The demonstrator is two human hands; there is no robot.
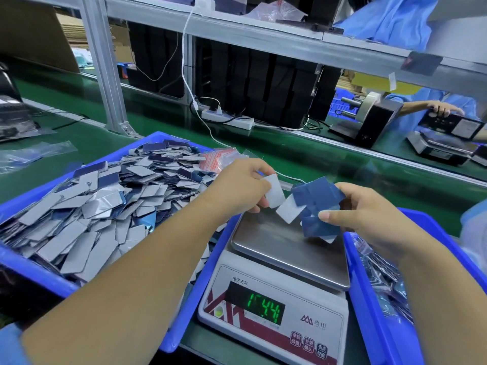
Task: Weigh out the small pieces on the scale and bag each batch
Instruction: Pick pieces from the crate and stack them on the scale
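Weighing a batch, with pieces held above the scale (279, 293) pan (287, 248) and the display (263, 308) glowing green, digits partly blurred, roughly 14.41. Judging this as the adjusting stage: adding or removing a piece to reach the target weight. Next, likely needing the held pieces set down flat on the pan, a steady reading awaited, then a bag taken for the batch.

Left hand (242, 183) hovering over the far left corner of the pan, fingers curled, pinching one pale piece (274, 191) between thumb and fingertips. Right hand (366, 217) hovering over the far right of the pan, fingers closed around a fanned bunch of blue pieces (316, 204), thumb pressing on top. Cannot tell whether the bunch's lowest corner is touching the pan.

Sitting left of the scale, a blue bin (31, 267) heaped with loose grey and blue pieces. Lying at its far right edge, a stack of small red-striped bags (218, 160). Standing right of the scale, another blue bin (369, 299) holding filled bags. All resting on the green tabletop (303, 156).
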